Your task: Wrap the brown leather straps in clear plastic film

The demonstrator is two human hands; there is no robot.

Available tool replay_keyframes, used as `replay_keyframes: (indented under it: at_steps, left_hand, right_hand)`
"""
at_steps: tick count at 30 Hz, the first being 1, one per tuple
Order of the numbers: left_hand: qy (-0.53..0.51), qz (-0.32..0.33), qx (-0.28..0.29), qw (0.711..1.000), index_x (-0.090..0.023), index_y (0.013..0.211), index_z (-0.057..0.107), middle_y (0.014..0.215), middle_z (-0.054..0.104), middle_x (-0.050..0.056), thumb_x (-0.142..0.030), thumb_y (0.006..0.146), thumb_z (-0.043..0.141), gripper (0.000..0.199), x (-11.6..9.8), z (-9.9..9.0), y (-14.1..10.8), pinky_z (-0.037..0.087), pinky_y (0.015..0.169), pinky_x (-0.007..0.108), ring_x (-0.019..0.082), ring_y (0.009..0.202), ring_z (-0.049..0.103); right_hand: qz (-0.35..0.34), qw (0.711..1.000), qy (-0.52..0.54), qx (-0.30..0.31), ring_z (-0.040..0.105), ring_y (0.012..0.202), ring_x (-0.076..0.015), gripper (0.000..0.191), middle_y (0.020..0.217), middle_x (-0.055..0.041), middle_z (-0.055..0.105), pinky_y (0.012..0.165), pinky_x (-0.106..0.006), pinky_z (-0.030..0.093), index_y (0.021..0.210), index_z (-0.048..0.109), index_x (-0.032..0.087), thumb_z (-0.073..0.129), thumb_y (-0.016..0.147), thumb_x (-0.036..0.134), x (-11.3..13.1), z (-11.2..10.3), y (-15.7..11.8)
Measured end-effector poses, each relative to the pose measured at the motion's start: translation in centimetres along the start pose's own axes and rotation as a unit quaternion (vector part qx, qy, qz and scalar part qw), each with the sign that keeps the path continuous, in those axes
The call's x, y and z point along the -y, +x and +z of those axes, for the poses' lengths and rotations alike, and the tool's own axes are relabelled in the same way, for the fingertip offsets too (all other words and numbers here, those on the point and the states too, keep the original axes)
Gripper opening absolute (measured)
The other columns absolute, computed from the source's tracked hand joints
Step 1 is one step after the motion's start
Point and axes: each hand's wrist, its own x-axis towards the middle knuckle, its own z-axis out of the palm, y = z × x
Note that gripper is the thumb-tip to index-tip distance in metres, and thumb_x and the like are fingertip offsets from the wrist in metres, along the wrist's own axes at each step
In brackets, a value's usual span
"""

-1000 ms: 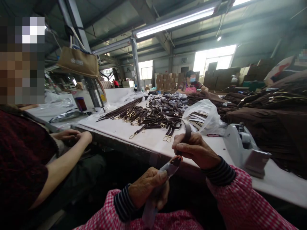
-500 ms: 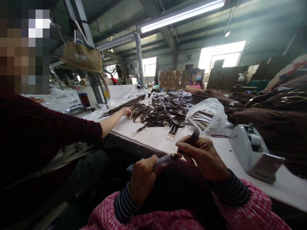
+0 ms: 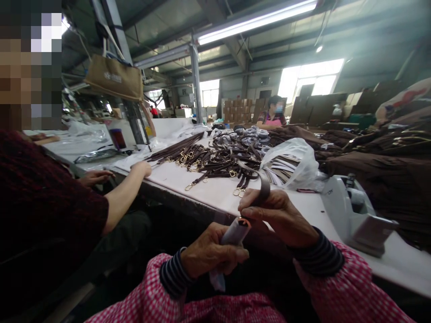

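My left hand (image 3: 215, 251) is wrapped round a pale grey, wrapped roll-like object (image 3: 233, 233), whose open dark end has an orange-lit rim. Just above that end, my right hand (image 3: 279, 215) pinches a dark brown strap (image 3: 263, 187), which curves up and back toward the pile. The strap's tip lies close to the lit rim; whether they touch is unclear. Beyond my hands, a heap of brown straps with gold-coloured metal clasps (image 3: 215, 159) covers part of the white table (image 3: 215, 193).
A tape dispenser (image 3: 358, 215) stands at the right, near a clear plastic bag (image 3: 296, 163) and brown material (image 3: 373, 179). At the left, a neighbour's forearm (image 3: 126, 193) rests over the table edge. Another person (image 3: 272, 117) sits across the table.
My left hand has turned, bringing the grey object more upright. My right hand has shifted slightly left with the strap. The neighbour's hand has moved left, away from the clasps.
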Motion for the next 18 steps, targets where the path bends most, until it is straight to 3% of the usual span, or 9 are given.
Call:
replay_keyframes:
  at_steps: [3, 5, 7, 10, 15, 18]
  left_hand:
    - [-0.009, 0.044, -0.018, 0.999, -0.014, 0.081, 0.062, 0.051, 0.056, -0.003, -0.056, 0.081, 0.075, 0.044, -0.5, 0.2, 0.4, 0.029, 0.039, 0.018, 0.006, 0.038, 0.040]
    - [0.009, 0.063, -0.025, 0.998, -0.015, 0.085, 0.061, 0.052, 0.056, -0.004, -0.058, 0.088, 0.069, 0.044, -0.8, 0.2, 0.6, 0.029, 0.041, 0.017, 0.006, 0.040, 0.040]
    - [0.036, 0.065, -0.028, 0.997, -0.015, 0.084, 0.059, 0.052, 0.055, -0.004, -0.057, 0.090, 0.066, 0.043, -0.9, 0.2, 0.7, 0.029, 0.042, 0.017, 0.006, 0.041, 0.040]
    - [0.045, 0.051, -0.049, 0.997, -0.015, 0.086, 0.059, 0.054, 0.057, -0.003, -0.059, 0.091, 0.064, 0.044, -1.0, 0.2, 0.7, 0.031, 0.043, 0.018, 0.007, 0.042, 0.043]
    - [0.039, 0.072, -0.052, 0.995, -0.015, 0.082, 0.059, 0.052, 0.057, -0.001, -0.069, 0.093, 0.055, 0.055, -1.2, 0.6, 0.7, 0.032, 0.043, 0.018, 0.007, 0.041, 0.044]
    - [0.050, 0.091, -0.084, 0.991, -0.015, 0.081, 0.060, 0.050, 0.055, -0.001, -0.069, 0.096, 0.049, 0.058, -1.4, 0.7, 0.8, 0.031, 0.041, 0.019, 0.008, 0.039, 0.045]
  right_hand:
    - [-0.023, 0.999, -0.026, -0.001, 0.050, 0.063, -0.0098, 0.016, 0.084, -0.0046, 0.066, 0.047, -0.023, 0.029, 0.080, 0.079, 0.015, 0.084, 0.083, 0.030, 0.1, -0.3, 0.5]
    - [-0.012, 1.000, -0.017, -0.012, 0.049, 0.061, -0.0091, 0.022, 0.089, -0.0050, 0.066, 0.046, -0.022, 0.029, 0.090, 0.081, 0.016, 0.083, 0.084, 0.038, -0.2, -0.7, 1.1]
    - [0.010, 0.998, 0.023, -0.060, 0.046, 0.058, -0.0088, 0.034, 0.087, -0.0048, 0.066, 0.046, -0.022, 0.028, 0.097, 0.081, 0.017, 0.080, 0.085, 0.049, -0.4, -1.2, 1.8]
    - [0.024, 0.988, 0.084, -0.129, 0.043, 0.058, -0.0095, 0.039, 0.075, -0.0031, 0.063, 0.046, -0.021, 0.026, 0.086, 0.080, 0.016, 0.079, 0.083, 0.055, -0.6, -1.3, 2.8]
    - [-0.020, 0.999, 0.007, -0.044, 0.045, 0.057, -0.0078, 0.040, 0.074, -0.0025, 0.061, 0.049, -0.022, 0.031, 0.080, 0.079, 0.013, 0.069, 0.095, 0.049, -0.8, 0.4, 2.4]
    - [0.009, 1.000, 0.006, 0.003, 0.054, 0.054, -0.0108, 0.041, 0.066, -0.0019, 0.062, 0.051, -0.023, 0.037, 0.090, 0.079, 0.012, 0.065, 0.097, 0.051, -1.3, 1.5, 1.6]
